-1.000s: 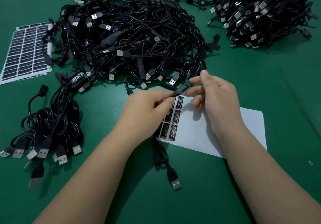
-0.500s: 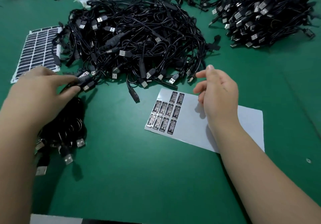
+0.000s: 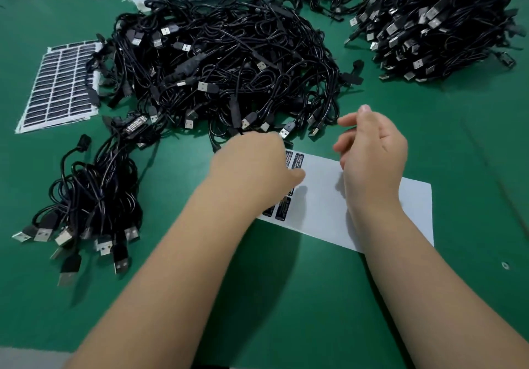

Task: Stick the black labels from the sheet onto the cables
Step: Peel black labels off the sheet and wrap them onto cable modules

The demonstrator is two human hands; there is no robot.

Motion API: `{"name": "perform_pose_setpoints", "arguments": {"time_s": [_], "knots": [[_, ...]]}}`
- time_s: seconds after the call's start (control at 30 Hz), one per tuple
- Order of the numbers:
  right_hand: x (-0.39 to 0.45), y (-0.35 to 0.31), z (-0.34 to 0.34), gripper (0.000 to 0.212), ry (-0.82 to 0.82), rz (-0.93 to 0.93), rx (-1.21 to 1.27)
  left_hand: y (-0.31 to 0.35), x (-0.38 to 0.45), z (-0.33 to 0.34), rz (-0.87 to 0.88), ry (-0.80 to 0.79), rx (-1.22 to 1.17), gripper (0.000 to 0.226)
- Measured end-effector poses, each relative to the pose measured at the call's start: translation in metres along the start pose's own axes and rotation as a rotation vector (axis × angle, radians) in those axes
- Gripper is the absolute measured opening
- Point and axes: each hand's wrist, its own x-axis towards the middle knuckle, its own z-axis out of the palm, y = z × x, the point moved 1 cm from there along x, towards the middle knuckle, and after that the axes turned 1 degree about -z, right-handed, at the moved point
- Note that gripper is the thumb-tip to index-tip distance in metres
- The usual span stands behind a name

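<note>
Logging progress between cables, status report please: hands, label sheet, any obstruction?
Left hand over the labels, blurred, grip unclear. Right hand open above the sheet, empty. No cable in hand; central cable pile just beyond the sheet.

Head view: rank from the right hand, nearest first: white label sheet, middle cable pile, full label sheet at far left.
1. white label sheet: directly under the right hand.
2. middle cable pile: just beyond it, up and left.
3. full label sheet: far left edge of the table.
</note>
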Motion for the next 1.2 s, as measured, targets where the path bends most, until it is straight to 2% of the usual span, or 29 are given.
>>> {"name": "perform_pose_setpoints", "arguments": {"time_s": [0.07, 0.13, 0.17, 0.23, 0.3, 0.33, 0.37, 0.47, 0.63, 0.77, 0.87, 0.97, 1.1, 1.2], "knots": [[0.001, 0.001, 0.0, 0.034, 0.014, -0.003, 0.004, -0.001, 0.005, 0.008, 0.005, 0.059, -0.171, 0.055], [0.001, 0.002, 0.001, 0.033, 0.011, -0.015, -0.004, -0.009, 0.006, 0.008, -0.035, 0.096, -0.441, 0.062], [0.0, 0.002, 0.002, 0.033, 0.009, -0.022, -0.003, -0.014, 0.008, 0.007, -0.063, 0.081, -0.605, 0.059], [0.001, 0.003, 0.001, 0.033, 0.006, -0.033, -0.002, -0.021, 0.012, 0.006, -0.078, -0.05, -0.892, 0.038], [0.002, 0.003, 0.0, 0.033, -0.006, -0.032, -0.007, -0.025, 0.014, 0.008, -0.041, -0.2, -1.065, 0.015], [0.002, 0.003, 0.0, 0.033, -0.015, -0.029, -0.012, -0.026, 0.016, 0.01, -0.028, -0.258, -1.152, 0.008], [0.002, 0.002, 0.001, 0.031, -0.027, -0.028, -0.023, -0.027, 0.017, 0.013, -0.023, -0.305, -1.218, 0.012], [0.0, 0.002, 0.003, 0.021, -0.104, -0.077, -0.11, -0.03, 0.024, 0.018, -0.02, -0.371, -1.316, 0.026], [-0.003, 0.003, 0.004, 0.014, -0.262, -0.283, -0.479, -0.047, 0.037, 0.024, 0.055, -0.437, -1.564, 0.022], [0.001, 0.005, 0.004, 0.005, -0.282, -0.303, -0.666, -0.051, 0.038, 0.029, 0.118, -0.521, -1.669, 0.029], [0.002, 0.008, 0.004, 0.025, -0.298, -0.309, -0.754, -0.054, 0.037, 0.027, 0.169, -0.59, -1.696, 0.035], [0.002, 0.008, 0.004, 0.03, -0.303, -0.322, -0.754, -0.052, 0.035, 0.026, 0.207, -0.631, -1.713, 0.039], [-0.001, 0.005, 0.003, 0.026, -0.261, -0.318, -0.668, -0.05, 0.034, 0.025, 0.22, -0.675, -1.715, 0.045], [-0.002, 0.004, 0.003, 0.026, -0.255, -0.296, -0.623, -0.05, 0.034, 0.023, 0.223, -0.682, -1.699, 0.039]]}}
